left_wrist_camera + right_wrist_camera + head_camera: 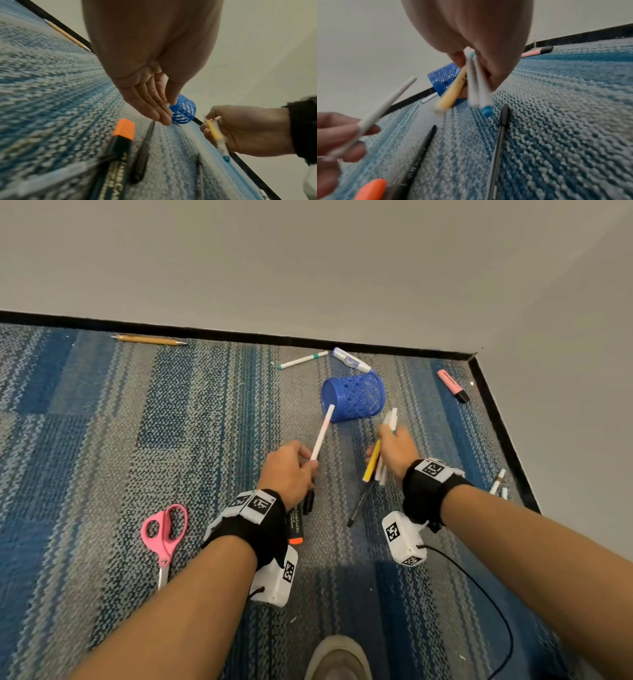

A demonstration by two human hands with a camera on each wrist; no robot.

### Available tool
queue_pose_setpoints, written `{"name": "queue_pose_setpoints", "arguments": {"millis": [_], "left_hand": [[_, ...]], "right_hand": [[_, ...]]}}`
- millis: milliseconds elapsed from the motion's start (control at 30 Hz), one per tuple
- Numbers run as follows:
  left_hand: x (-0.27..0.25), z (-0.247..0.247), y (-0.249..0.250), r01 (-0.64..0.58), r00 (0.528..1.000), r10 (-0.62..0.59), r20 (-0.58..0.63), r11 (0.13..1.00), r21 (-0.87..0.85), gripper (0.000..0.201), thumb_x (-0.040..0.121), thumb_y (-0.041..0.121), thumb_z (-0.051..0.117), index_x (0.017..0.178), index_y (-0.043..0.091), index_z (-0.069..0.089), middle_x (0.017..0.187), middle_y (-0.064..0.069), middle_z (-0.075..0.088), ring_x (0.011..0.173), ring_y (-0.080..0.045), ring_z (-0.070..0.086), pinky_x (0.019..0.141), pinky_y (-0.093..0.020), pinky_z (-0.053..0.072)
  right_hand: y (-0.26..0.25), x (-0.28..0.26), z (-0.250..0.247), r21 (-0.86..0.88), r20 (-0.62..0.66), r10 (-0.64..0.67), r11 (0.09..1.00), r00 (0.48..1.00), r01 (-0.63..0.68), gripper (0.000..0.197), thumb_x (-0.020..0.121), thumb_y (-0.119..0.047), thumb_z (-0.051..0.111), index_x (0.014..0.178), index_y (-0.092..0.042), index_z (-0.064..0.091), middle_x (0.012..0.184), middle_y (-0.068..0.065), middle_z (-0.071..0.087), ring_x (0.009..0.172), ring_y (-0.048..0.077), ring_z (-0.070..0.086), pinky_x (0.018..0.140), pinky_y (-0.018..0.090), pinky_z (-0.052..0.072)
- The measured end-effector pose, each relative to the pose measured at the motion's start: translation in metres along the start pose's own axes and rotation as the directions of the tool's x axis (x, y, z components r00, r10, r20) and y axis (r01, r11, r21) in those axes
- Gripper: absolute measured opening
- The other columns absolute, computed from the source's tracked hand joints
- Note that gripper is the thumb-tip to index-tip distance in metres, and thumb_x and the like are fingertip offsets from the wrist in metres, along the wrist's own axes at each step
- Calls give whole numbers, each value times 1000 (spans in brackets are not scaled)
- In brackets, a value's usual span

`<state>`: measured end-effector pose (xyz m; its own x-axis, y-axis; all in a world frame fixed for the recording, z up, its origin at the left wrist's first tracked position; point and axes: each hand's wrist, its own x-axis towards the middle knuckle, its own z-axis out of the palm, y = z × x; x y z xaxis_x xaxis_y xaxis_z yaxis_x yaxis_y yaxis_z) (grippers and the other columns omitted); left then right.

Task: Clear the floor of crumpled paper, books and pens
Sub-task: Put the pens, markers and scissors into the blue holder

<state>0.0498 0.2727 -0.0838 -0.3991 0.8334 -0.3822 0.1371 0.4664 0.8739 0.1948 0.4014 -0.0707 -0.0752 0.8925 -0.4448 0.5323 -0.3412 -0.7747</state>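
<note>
My left hand (pixel 308 462) pinches one white pen (pixel 322 433) whose tip points at the blue mesh pen cup (pixel 352 400), which lies on its side on the carpet. My right hand (pixel 382 441) grips a bundle of pens (pixel 378 462), one yellow and the others white. In the right wrist view the bundle (pixel 474 86) hangs just above the carpet, with the cup (pixel 444 79) behind it. An orange highlighter (pixel 295 525) and black pens (pixel 359 505) lie on the floor between my wrists.
Pink scissors (pixel 164 535) lie at the left. A pencil (pixel 149 339), a green-tipped marker (pixel 301 360) and a correction tape (pixel 351 360) lie along the skirting. A pink highlighter (pixel 452 385) and more pens (pixel 497 481) lie by the right wall. My shoe (pixel 339 659) is below.
</note>
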Motion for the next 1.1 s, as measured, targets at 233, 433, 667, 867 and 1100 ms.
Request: {"name": "queue_pose_setpoints", "arguments": {"millis": [233, 433, 667, 867, 1100], "left_hand": [[-18, 43, 28, -110, 950, 104, 295, 994, 2, 16, 89, 6, 65, 77, 11, 55, 72, -7, 67, 50, -17, 60, 53, -26, 52], [-16, 44, 11, -140, 988, 153, 0, 903, 407, 18, 87, 32, 66, 89, 14, 64, 93, -8, 67, 91, -28, 62, 81, -37, 46], [-15, 36, -13, -31, 999, 29, 17, 596, 802, 31, 94, 22, 53, 119, 5, 49, 123, -16, 55, 117, -32, 53, 90, -40, 47], [-12, 36, -10, -38, 999, 51, -4, 790, 613, 28, 91, 24, 56, 111, 4, 57, 116, -17, 57, 108, -36, 56, 89, -41, 44], [5, 41, 23, -142, 986, 165, -39, 930, 339, 17, 86, 16, 63, 101, 14, 72, 103, -12, 68, 99, -28, 63, 93, -33, 47]], "right_hand": [[23, -28, -18, -91, 182, -130, 985, 975, 149, 34, 90, -43, 59, 66, -19, 56, 44, -11, 43, 41, 3, 37, 43, 18, 29], [37, -27, -29, 69, 185, 68, 994, 980, -82, 25, 99, -14, 44, 76, -7, 49, 64, 9, 54, 42, 15, 59, 46, 26, 52], [52, -29, -23, -691, 106, 38, 721, 994, 46, 60, 86, -58, 55, 121, -10, 59, 99, 17, 65, 92, 31, 62, 79, 33, 46], [53, -28, -8, -749, 60, 27, 662, 998, 27, 47, 95, -41, 47, 117, -1, 56, 119, 22, 62, 109, 39, 58, 87, 37, 45], [25, -22, -38, -527, 28, -224, 825, 974, 205, 34, 93, -42, 54, 96, -8, 55, 82, 6, 58, 73, 25, 54, 60, 31, 36]]}}
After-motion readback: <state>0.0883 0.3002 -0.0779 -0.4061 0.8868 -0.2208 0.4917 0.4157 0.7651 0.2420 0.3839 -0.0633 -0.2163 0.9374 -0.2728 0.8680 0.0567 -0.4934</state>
